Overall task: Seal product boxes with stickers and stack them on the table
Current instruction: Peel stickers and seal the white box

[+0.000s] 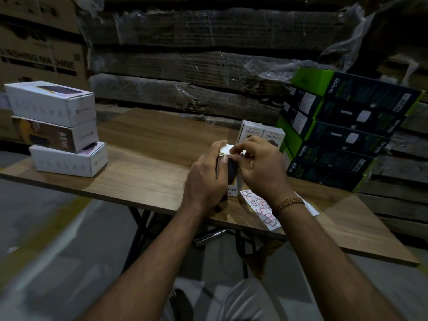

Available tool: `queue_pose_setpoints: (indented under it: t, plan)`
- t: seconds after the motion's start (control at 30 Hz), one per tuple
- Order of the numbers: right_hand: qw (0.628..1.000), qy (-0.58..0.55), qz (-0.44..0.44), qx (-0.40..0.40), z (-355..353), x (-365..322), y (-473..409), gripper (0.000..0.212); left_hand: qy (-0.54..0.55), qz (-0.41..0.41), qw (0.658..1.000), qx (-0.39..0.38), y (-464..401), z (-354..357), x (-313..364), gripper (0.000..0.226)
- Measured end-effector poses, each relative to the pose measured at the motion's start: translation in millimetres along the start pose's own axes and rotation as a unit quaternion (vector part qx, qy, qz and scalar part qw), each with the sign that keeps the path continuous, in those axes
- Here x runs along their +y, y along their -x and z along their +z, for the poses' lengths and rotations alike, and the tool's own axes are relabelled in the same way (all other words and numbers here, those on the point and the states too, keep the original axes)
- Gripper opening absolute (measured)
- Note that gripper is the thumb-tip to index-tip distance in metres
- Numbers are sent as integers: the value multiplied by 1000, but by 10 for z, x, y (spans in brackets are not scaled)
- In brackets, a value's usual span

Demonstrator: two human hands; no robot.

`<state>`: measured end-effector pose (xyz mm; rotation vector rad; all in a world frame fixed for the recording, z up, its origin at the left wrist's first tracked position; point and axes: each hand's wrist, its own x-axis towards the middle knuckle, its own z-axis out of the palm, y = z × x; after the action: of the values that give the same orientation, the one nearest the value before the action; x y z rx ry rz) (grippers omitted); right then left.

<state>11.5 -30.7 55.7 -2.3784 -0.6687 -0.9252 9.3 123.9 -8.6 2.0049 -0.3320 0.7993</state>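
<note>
Both forearms come in from 6 o'clock, converging mid-frame over the table. Grey trousers visible at the bottom edge, between the arms.

Left hand: fingers curled round the left side of a small white product box, thumb up near its top end. Box stands on the tabletop near the front edge, dead centre; "HAL…" lettering shows on its lower face. Mostly hidden by the hands.

Right hand: thumb and forefinger pinched at the box's top flap, at the seam. Looks like a sticker under the fingertips, too small to confirm. Beaded bracelet on that wrist.

Sticker sheet: white backing with small red-outlined labels, flat on the table at 5 o'clock from the box, partly under the right wrist.

Two more white boxes marked HALLEY stand side by side just behind the hands, at 1 o'clock.

3 o'clock: leaning stack of dark green-edged Omada boxes, five or so high, on the table's right end.

9 o'clock: three longer white boxes piled on the table's left end, the middle one printed "65W".

12 o'clock, behind the table: shrink-wrapped flat cardboard bundles. Brown carton at 10 o'clock reads "WASHING MACHINE".
</note>
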Motion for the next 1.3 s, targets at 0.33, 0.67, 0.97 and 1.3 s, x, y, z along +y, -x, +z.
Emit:
queue_pose_setpoints:
  t: [0.33,0.67,0.97,1.3]
  plan:
    - [996,-71,41,27,-4,20,67,13,7,6,1000,3,12,-24,30,43]
    - [1000,-23,9,-13,-16,39,0,14,6,3,1000,6,4,-15,27,42]
    - [993,-93,58,38,0,31,56,9,-2,15,1000,12,15,-22,27,41]
    - [1000,-3,-15,17,21,83,36,6,-1,11,1000,13,12,-10,18,43]
